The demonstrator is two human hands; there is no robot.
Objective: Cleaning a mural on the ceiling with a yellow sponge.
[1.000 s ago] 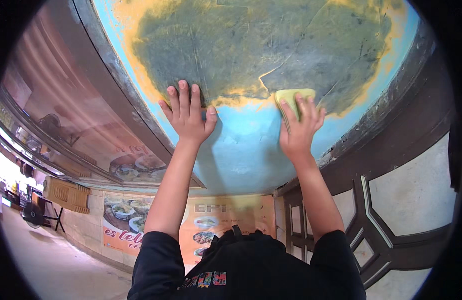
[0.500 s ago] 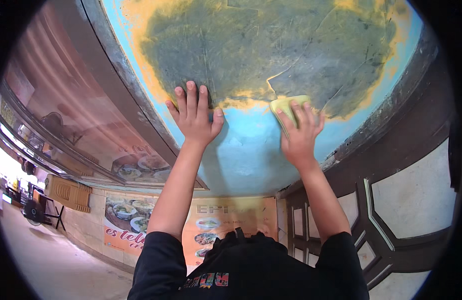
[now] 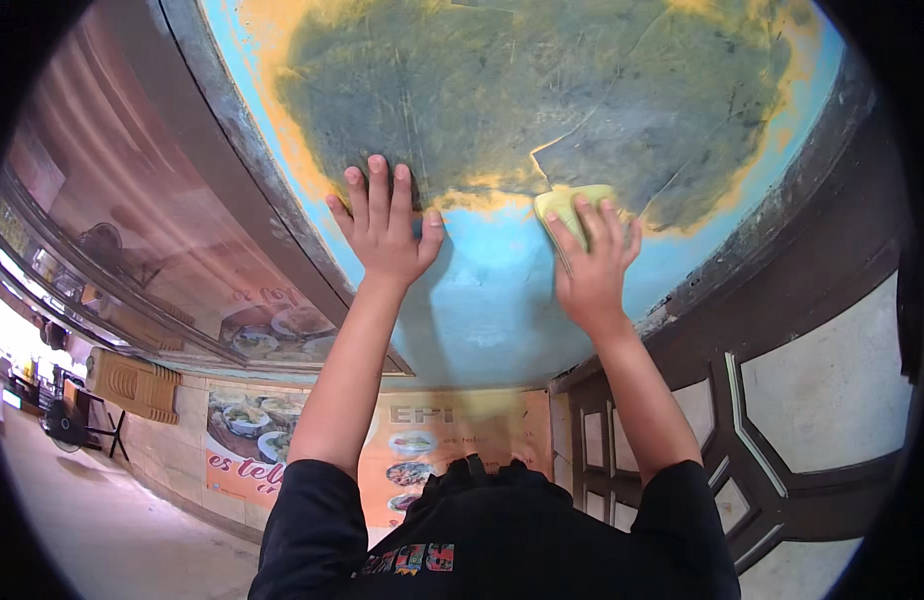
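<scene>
My left hand (image 3: 382, 228) lies flat on the painted wall panel (image 3: 502, 300), a worn curved surface with a sky-blue field, a ragged orange-yellow band and a large scratched grey-green patch. The fingers are spread and pressed against the paint, tips reaching up into the edge of the grey-green patch, holding nothing. My right hand (image 3: 589, 262) is just to the right of it and at about the same height, well apart from it, palm down on a pale yellow rectangular sponge (image 3: 565, 204). The sponge sits flat against the panel under my fingers, its upper left corner showing beyond my fingertips, right where the orange-yellow band meets the grey-green patch. My fingers are laid over it, slightly fanned, pressing rather than pinching. A thin pale scratch runs from just above the sponge up and to the right across the patch. Left of my left hand a grey metal frame strip (image 3: 252, 180) borders the panel, and beyond it lies reflective brown glass (image 3: 112, 200). Right of my right hand is dark brown woodwork with pale inset panels (image 3: 832, 390). Below my forearms, an orange food poster (image 3: 422, 460) shows.
</scene>
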